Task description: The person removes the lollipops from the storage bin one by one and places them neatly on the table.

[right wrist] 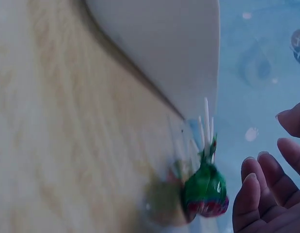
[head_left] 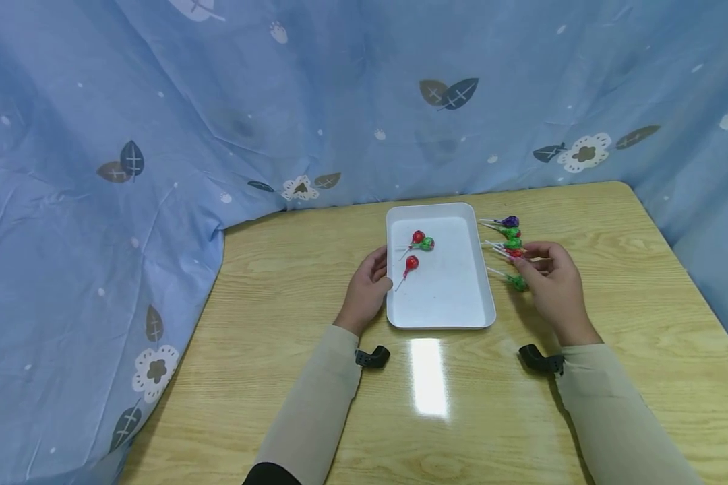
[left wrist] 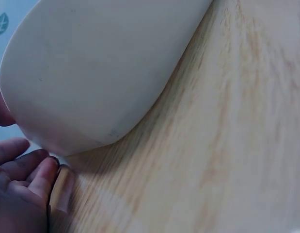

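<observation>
My left hand (head_left: 367, 289) holds the left side of a white tray (head_left: 443, 296), its thumb at the rim and fingers curled against the outer wall. In the tray lie two red lollipops and a green lollipop (head_left: 427, 244). My right hand (head_left: 552, 283) is right of the tray, fingertips beside a red lollipop (head_left: 513, 254) on the table. The right wrist view shows a gap between thumb and fingers with nothing in it. A green-wrapped lollipop (right wrist: 205, 189) is close to those fingers there. A purple lollipop (head_left: 510, 221) and green ones lie in the same row.
The wooden table (head_left: 291, 269) has a glare patch in front of the tray. A blue patterned curtain (head_left: 340, 101) hangs along the back and left side. Each wrist carries a small black camera mount.
</observation>
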`<state>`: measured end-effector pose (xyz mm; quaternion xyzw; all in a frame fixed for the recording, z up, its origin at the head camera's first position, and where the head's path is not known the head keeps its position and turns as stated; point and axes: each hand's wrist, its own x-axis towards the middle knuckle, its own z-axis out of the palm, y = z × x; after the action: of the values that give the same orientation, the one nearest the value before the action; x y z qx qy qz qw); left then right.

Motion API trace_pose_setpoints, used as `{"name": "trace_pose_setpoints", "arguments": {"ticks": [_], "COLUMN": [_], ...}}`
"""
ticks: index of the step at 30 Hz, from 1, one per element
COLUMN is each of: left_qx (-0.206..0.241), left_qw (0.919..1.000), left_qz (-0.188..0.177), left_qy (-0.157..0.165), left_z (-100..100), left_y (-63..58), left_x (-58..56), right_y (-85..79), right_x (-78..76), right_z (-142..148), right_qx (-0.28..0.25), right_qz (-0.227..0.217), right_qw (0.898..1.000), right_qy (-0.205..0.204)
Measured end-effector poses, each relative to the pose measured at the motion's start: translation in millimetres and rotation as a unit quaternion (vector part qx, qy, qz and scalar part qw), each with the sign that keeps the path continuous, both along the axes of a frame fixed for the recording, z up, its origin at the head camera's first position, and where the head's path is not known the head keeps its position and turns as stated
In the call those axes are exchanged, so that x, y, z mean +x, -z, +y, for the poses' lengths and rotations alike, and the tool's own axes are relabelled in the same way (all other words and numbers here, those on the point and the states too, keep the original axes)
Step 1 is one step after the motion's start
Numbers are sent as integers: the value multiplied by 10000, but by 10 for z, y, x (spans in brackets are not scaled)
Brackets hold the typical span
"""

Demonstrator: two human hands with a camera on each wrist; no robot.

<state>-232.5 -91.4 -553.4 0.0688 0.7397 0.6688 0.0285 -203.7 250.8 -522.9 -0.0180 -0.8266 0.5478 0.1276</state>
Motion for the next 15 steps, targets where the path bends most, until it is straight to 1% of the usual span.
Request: {"name": "trace_pose_setpoints", "arguments": {"ticks": [10, 15], "left_qx": [86, 76], "left_qw": [10000, 9999], "left_qz": [3, 58], "left_qy": [15, 28], "left_z": [-2, -6], "left_y": [11, 11], "left_x": [-1, -1], "right_y": [-120, -194], "right_x": [-95, -120], "right_z": [-224, -343], "right_qx": [-261, -313], "right_qz": [109, 126], "right_qw": [9991, 9979], "right_qy": [-300, -552]}}
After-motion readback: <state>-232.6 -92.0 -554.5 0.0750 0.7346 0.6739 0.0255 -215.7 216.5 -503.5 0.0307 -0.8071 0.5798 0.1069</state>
